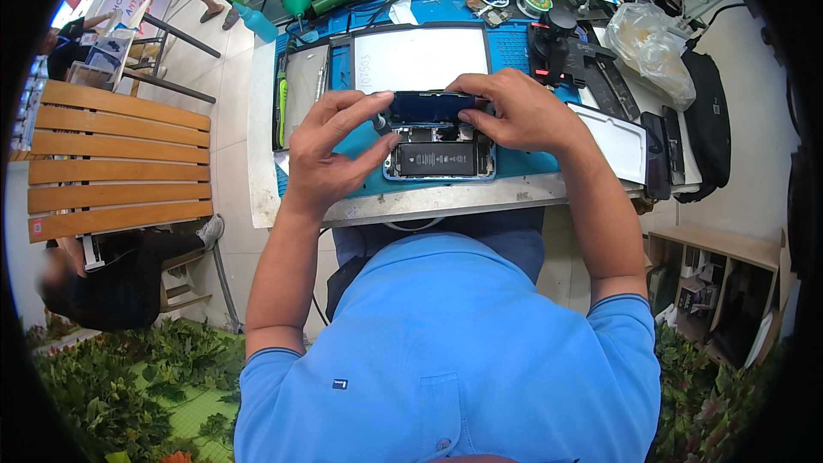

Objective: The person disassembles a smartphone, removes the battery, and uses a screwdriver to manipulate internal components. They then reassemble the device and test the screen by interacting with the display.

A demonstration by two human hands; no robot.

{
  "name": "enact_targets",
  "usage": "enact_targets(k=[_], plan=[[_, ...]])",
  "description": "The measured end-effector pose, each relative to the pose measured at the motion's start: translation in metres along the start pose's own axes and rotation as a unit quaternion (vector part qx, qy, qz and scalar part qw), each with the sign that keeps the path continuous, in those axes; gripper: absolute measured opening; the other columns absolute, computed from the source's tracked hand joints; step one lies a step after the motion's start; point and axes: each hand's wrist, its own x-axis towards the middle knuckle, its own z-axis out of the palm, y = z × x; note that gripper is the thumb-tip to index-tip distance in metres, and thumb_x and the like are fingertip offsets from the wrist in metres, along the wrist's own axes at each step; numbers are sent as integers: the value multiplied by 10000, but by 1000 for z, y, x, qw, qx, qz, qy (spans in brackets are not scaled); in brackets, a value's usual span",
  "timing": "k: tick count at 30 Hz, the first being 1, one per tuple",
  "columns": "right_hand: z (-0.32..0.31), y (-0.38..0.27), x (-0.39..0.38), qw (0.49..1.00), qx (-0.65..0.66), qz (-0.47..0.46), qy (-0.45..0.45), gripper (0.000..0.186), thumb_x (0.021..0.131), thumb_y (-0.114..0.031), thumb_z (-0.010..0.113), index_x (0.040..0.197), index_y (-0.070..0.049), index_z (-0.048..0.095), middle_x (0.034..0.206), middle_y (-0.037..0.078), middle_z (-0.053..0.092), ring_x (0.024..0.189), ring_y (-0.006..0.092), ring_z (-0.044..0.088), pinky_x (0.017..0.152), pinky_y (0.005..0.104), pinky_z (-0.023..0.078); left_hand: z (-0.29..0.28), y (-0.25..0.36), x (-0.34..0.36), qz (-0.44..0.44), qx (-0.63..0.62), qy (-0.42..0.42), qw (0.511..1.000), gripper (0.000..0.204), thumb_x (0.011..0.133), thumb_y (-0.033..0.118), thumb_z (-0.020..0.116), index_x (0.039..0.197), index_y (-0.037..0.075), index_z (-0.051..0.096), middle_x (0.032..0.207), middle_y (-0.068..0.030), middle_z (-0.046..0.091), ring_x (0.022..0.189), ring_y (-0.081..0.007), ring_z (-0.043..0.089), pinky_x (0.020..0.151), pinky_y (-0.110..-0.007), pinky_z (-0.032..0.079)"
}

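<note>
An opened smartphone (480, 170) lies on the blue work mat near the table's front edge, its black battery (439, 159) and inner parts exposed. The phone's screen panel (424, 108) is tilted up at the far side of the body, dark inner face toward me. My right hand (523, 111) pinches the panel's right end between thumb and fingers. My left hand (330, 150) is at the other end, index fingertip on the panel's upper left corner and thumb against the phone's left edge. A small dark cylindrical object (381, 124) shows between those fingers; whether they touch it is unclear.
Behind the phone lies a white-surfaced board (420, 56). A grey tray (305, 90) with a green tool is at left. To the right are a black device (557, 43), a white box lid (613, 144) and a plastic bag (649, 47). A wooden slatted bench (120, 160) stands left.
</note>
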Motion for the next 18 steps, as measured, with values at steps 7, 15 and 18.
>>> enact_targets(k=[7,15,18], plan=[[2,3,0,1000,4,-21,11,314,960,-83,759,1272,-55,731,877,200,775,807,387,759,728,458,560,-2,0,-1,-37,-62,-29,997,568,834,-91,860,1379,48,784,1208,-140,789,1093,-215,763,959,-349,620],[-2,-3,0,1000,0,7,-6,322,955,-83,763,1275,-70,734,968,231,803,919,433,781,809,493,597,-5,-5,-3,-48,-68,-29,996,569,837,-99,840,1382,56,785,1246,-141,795,1134,-230,761,987,-361,607],[-1,-2,0,1000,11,11,-8,322,955,-82,762,1276,-74,733,965,232,801,920,434,780,805,491,597,-7,3,-1,-59,-34,-47,997,558,851,-114,811,1382,54,784,1227,-135,803,1194,-234,755,1000,-356,606]])
